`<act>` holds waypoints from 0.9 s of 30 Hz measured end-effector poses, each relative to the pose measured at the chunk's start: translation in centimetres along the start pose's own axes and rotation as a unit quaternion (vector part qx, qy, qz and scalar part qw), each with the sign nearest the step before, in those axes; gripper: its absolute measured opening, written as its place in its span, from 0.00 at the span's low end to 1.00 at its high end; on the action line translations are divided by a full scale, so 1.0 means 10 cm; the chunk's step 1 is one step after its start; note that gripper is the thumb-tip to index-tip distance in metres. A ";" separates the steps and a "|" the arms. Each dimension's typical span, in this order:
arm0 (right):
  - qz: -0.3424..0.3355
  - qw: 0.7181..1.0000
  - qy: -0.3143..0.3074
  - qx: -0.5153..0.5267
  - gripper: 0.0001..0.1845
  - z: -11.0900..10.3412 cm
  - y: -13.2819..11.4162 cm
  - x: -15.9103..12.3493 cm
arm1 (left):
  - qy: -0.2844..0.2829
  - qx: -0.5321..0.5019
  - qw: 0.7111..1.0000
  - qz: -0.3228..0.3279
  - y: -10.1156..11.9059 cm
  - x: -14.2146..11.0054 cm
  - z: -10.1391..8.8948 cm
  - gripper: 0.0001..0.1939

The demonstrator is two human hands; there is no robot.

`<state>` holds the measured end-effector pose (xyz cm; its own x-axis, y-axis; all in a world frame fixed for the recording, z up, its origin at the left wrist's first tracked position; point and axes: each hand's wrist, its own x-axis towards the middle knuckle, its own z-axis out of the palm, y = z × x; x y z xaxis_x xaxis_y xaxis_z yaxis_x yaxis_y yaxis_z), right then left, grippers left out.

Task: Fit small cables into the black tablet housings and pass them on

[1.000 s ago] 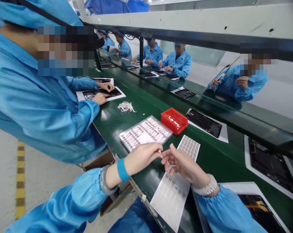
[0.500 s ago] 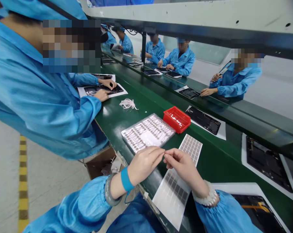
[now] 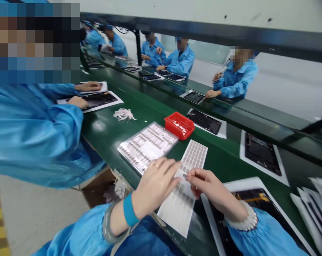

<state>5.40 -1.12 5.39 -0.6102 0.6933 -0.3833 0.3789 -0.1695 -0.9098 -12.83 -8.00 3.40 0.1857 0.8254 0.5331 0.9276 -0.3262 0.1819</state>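
My right hand [image 3: 207, 186] pinches a small grey piece [image 3: 184, 175] between thumb and fingertips, above a white sheet of grey rectangular stickers [image 3: 194, 156]. To its left, my left hand [image 3: 156, 186] has its fingers stretched forward and the thumb apart, with nothing visible in it. A gap separates the two hands. Beyond my left hand lies a clear tray [image 3: 150, 144] with rows of small parts on thin wires. Beside the tray stands a red bin [image 3: 179, 126] with small white pieces inside. Under my right forearm is a black device panel [image 3: 253, 206] with an orange ribbon, on white paper.
More black panels [image 3: 262, 153] on paper lie along the green bench [image 3: 147, 106]. A pile of white strips [image 3: 124, 114] sits past the tray. At left, a co-worker's blue sleeve [image 3: 35, 131] is close. White sheets [image 3: 312, 209] stand at right. A beam [image 3: 203, 26] crosses overhead.
My hands have drawn apart from touching fingertips, and the grey piece now shows in my right fingers. The view has turned right, bringing the stacked white sheets into sight.
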 end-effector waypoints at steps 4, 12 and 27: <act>-0.049 0.995 0.070 -0.047 0.15 -0.10 0.24 -0.49 | -0.035 -0.120 0.991 0.054 0.59 -0.04 0.13 0.16; -0.143 0.954 0.238 -0.113 0.11 -0.22 0.89 -1.45 | -0.067 -0.199 0.965 0.154 1.13 -0.19 0.52 0.17; 0.050 0.871 0.264 -0.412 0.10 -1.41 1.47 -1.93 | -0.156 -0.120 0.934 0.297 1.05 -0.26 0.88 0.18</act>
<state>32.56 -7.09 1.60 -0.2238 0.9660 -0.1292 0.9147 0.1624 -0.3701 -0.76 -9.53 -3.34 0.7648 0.5481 0.3387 0.5388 -0.8323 0.1302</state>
